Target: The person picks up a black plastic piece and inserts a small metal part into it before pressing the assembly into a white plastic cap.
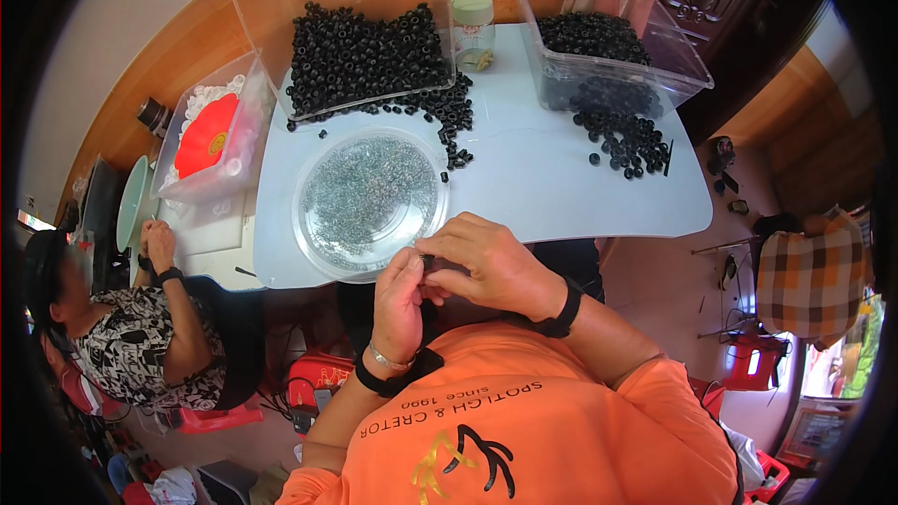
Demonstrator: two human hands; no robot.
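Close to my body, at the table's near edge, my left hand (399, 304) and my right hand (493, 266) meet with fingers bent in a pinch. Between the fingertips shows a small black plastic part (428, 262), mostly covered by them. Just beyond my hands lies a round clear plastic dish (310, 248) with a layer of tiny clear beads or rings (369, 189) in it. Farther back, a clear bin tipped toward me (251, 0) spills many black ring-shaped parts (369, 51) onto the table.
At the back right stands another clear bin (692, 70) of black parts, with loose black pieces (629, 142) before it. A lidded jar (474, 33) sits between the bins. Leftward are a bin of white parts with a red bowl (208, 136) and a seated person (150, 337).
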